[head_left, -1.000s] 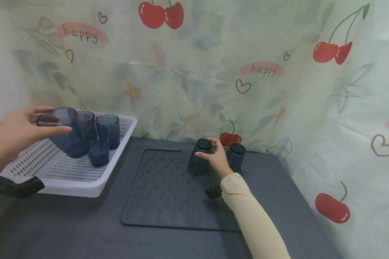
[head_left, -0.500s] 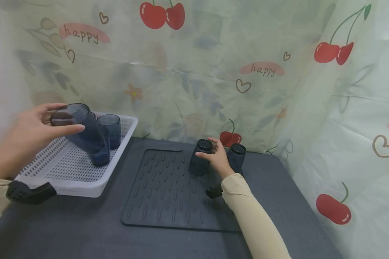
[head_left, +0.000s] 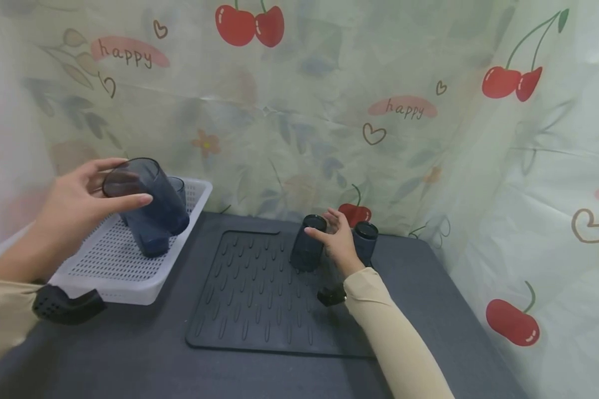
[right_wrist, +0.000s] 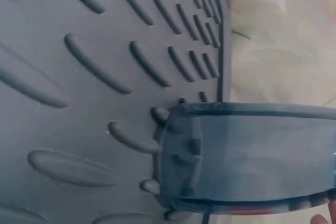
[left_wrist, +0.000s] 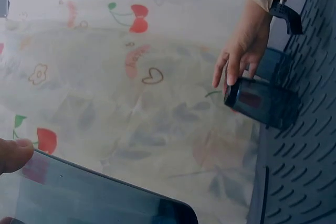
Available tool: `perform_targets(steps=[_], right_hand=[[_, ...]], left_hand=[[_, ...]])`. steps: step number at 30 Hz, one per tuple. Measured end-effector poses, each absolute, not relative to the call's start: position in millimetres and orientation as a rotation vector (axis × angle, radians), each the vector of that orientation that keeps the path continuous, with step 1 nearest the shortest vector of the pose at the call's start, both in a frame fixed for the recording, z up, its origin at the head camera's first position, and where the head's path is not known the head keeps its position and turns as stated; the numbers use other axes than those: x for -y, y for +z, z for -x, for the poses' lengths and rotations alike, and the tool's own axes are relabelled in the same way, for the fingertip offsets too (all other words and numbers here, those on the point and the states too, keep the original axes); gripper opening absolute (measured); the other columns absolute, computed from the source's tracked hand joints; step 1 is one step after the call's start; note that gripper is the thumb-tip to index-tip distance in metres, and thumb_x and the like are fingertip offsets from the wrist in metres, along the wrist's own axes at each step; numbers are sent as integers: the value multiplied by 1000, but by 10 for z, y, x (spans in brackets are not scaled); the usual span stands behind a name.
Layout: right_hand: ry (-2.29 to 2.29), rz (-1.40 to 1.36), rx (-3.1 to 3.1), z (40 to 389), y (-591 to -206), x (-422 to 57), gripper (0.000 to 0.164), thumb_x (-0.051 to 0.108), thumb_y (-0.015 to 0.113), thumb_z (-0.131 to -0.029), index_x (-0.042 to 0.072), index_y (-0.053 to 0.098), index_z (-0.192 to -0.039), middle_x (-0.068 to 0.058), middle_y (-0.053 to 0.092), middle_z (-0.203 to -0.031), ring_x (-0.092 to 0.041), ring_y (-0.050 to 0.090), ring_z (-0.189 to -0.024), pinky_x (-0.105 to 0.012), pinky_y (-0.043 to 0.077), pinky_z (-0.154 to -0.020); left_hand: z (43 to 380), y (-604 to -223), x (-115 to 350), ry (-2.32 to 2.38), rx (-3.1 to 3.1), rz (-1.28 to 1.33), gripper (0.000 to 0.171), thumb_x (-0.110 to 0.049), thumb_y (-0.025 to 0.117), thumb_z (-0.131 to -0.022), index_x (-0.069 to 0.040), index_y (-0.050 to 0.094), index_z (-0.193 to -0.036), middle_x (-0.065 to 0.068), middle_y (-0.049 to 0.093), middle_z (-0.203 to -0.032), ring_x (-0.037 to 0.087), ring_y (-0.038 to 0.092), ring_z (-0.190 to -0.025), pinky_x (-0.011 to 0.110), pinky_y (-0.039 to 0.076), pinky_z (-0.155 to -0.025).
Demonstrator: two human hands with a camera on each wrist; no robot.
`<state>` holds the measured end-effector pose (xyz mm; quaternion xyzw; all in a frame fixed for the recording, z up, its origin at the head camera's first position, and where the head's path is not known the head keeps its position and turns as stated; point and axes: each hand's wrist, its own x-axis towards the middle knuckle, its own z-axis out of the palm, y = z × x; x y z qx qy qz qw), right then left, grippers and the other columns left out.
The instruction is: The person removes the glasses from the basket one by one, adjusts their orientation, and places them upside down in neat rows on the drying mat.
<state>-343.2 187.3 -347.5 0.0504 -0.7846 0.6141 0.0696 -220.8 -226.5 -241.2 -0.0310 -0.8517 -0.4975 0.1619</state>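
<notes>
In the head view, my left hand point(head_left: 72, 202) grips a dark blue-tinted drinking glass point(head_left: 155, 191) near its rim. That glass is held tilted above the white basket, its base toward the right. My right hand point(head_left: 340, 244) is beside an upside-down glass point(head_left: 305, 252) on the dark ridged drying mat point(head_left: 249, 310). Its fingers are spread, with the thumb close to the glass's base; whether it touches is hard to tell. Just right of this hand stands another upside-down glass point(head_left: 365, 241), partly hidden by the hand.
The white perforated basket point(head_left: 152, 288) sits at the left. Inside, one glass point(head_left: 151, 244) shows below the held one, and another glass point(head_left: 179, 185) is mostly hidden behind it. A patterned curtain point(head_left: 289, 138) borders the back of the dark table point(head_left: 145, 354).
My left hand has carried its glass rightward over the basket. My right hand's fingers have loosened from the upside-down glass and shifted slightly right; that glass stays in place.
</notes>
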Motion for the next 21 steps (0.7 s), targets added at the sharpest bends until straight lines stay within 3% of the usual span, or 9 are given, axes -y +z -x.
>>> perform_targets(steps=[4, 8, 16, 21], right_hand=[[1830, -206, 2311, 3415, -3412, -1904, 78, 27, 77, -84, 19, 33, -148, -7, 33, -154, -23, 23, -147, -46, 25, -117], [1841, -235, 2285, 3389, -3343, -1922, 77, 28, 77, -84, 21, 34, -147, -6, 32, -155, -20, 19, -148, -45, 24, -118], [1896, -284, 2203, 3279, -3206, -1909, 76, 24, 77, -84, 22, 35, -147, 1, 35, -153, -14, 21, -147, -38, 26, -118], [1926, -361, 2143, 3200, -3126, -1869, 73, 19, 76, -85, 20, 37, -147, -1, 36, -154, -13, 23, -147, -36, 25, -118]], left_hand=[[2180, -2415, 2178, -1455, 2423, 119, 78, -29, 77, -84, -19, 36, -149, 0, 49, -134, -13, 50, -100, 5, 46, -73], [2129, -2426, 2084, -1484, 2445, 142, 78, -33, 75, -85, -23, 34, -150, 5, 44, -141, -11, 49, -104, 5, 45, -75], [2059, -2514, 1890, -1697, 2276, 300, 73, -15, 74, -86, -15, 36, -148, -12, 54, -122, -5, 60, -98, 9, 50, -75], [2010, -2584, 1812, -1806, 2198, 356, 73, -9, 73, -85, -14, 36, -148, -13, 58, -120, -1, 61, -99, 11, 52, -75]])
